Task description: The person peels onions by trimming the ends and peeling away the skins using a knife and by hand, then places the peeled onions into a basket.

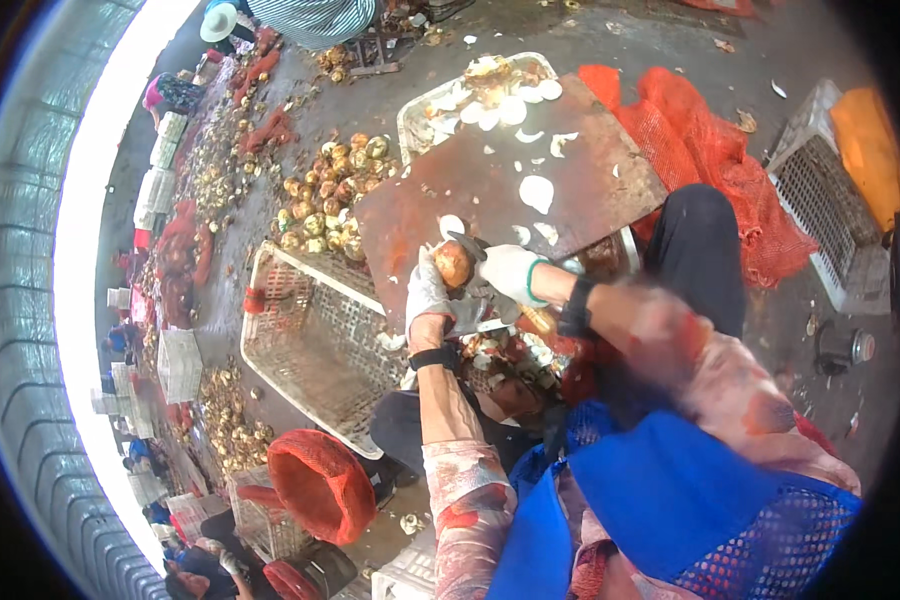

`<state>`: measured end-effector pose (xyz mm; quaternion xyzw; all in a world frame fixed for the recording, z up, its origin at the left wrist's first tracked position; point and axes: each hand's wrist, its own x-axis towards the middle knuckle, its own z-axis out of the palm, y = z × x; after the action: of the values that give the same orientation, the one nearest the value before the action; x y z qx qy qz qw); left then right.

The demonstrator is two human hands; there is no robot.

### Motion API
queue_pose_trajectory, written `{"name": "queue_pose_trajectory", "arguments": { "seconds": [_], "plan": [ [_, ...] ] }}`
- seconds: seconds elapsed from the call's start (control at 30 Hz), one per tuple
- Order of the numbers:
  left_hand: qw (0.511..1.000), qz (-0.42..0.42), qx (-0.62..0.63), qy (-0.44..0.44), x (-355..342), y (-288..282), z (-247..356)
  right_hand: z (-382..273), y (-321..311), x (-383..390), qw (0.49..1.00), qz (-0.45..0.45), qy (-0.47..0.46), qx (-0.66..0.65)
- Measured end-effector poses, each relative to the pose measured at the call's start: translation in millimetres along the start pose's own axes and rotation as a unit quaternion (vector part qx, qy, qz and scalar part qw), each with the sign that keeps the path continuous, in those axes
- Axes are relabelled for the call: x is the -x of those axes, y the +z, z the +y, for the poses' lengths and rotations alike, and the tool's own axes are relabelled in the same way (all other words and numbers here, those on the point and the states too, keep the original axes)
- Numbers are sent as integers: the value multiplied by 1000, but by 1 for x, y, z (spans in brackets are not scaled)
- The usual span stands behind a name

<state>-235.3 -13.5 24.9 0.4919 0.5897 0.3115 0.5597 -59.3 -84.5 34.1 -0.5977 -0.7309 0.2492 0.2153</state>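
My left hand (428,295), in a white glove, is closed around a round brown bulb that looks like an onion (454,265). My right hand (510,275), also gloved, grips a knife whose dark blade (468,246) lies against the bulb's upper right side. The handle is hidden in my fist. Both hands are over the near edge of a worn reddish-brown board (440,195). White cut pieces are scattered on it, one large piece (536,194) near the middle. Another whitish round piece (451,225) lies just beyond the bulb.
A pile of brown and greenish bulbs (322,200) lies left of the board. An open plastic crate (270,340) stands nearer on the left. Past the board a white basket (410,125) holds white pieces. Red mesh (670,130) spreads on the right, near a grey crate (820,180). Other people work far left.
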Motion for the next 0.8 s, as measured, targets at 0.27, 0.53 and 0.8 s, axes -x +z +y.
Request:
{"name": "queue_pose_trajectory", "arguments": {
  "seconds": [0.27,0.53,0.8],
  "plan": [
    [957,27,-287,23,29,26,34,-23,-30,15,997,-55,44,28],
    [987,42,7,154,24,45,36,-39,-36,8,995,-45,-6,87],
    [965,42,-172,193,22,36,26,-44,-15,34,976,-2,180,-122]
  ]
}}
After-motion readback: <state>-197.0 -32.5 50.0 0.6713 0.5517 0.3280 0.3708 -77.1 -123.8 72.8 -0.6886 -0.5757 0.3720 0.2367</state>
